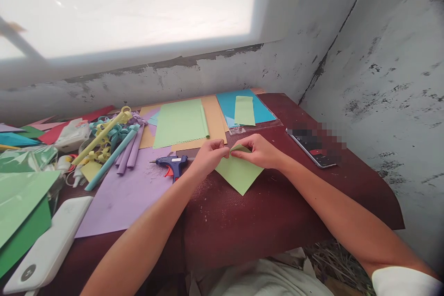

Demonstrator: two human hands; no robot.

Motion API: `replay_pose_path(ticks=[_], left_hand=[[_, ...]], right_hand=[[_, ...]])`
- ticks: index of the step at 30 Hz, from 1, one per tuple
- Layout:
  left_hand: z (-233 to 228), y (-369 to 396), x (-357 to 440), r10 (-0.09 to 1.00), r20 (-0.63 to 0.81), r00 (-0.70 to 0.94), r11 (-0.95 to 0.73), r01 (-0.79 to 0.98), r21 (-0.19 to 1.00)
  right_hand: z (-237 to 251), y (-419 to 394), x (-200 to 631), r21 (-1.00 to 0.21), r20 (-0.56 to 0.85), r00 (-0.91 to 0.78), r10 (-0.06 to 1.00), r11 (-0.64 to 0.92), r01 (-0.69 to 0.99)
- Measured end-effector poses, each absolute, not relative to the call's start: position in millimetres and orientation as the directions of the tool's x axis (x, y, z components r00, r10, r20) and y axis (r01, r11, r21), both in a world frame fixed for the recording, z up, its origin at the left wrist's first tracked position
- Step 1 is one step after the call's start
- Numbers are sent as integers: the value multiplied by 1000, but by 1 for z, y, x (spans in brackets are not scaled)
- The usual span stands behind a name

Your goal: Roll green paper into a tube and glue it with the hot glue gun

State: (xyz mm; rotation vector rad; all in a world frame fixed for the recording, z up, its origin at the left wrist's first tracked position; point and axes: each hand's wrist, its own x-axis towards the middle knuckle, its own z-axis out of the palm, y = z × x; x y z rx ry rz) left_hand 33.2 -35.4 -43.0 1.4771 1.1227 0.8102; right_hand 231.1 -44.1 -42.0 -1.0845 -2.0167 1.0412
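Note:
A light green square of paper [242, 176] lies with one corner pointing toward me on the dark red table. Its far corner is bent up between my hands. My left hand [212, 155] pinches the paper near its far left edge, thumb and fingers pressed together. My right hand [260, 150] grips the raised far corner between thumb and fingers. A blue hot glue gun [171, 162] with a red trigger rests left of my left hand, partly behind my forearm, on a purple sheet [132, 199].
Green sheets [180, 125], a blue sheet [243, 106] and a small green strip [244, 110] lie at the back. Rolled paper tubes [114, 157] and paper curls pile up left. A phone [310, 148] sits right; a white power bank [52, 245] lies front left.

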Motion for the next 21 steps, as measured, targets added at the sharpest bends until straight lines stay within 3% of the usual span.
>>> replay_pose_path(ticks=[8, 15, 21], left_hand=[[-43, -34, 29, 935, -169, 312, 107, 208, 972], [-45, -35, 31, 925, -41, 378, -44, 212, 976], [-47, -33, 31, 930, -27, 367, -45, 187, 981]], right_hand=[[-37, -41, 244, -904, 109, -392, 913, 255, 343], [-37, -44, 230, -803, 142, -436, 889, 361, 474], [-41, -43, 230, -815, 179, -469, 865, 397, 422]])
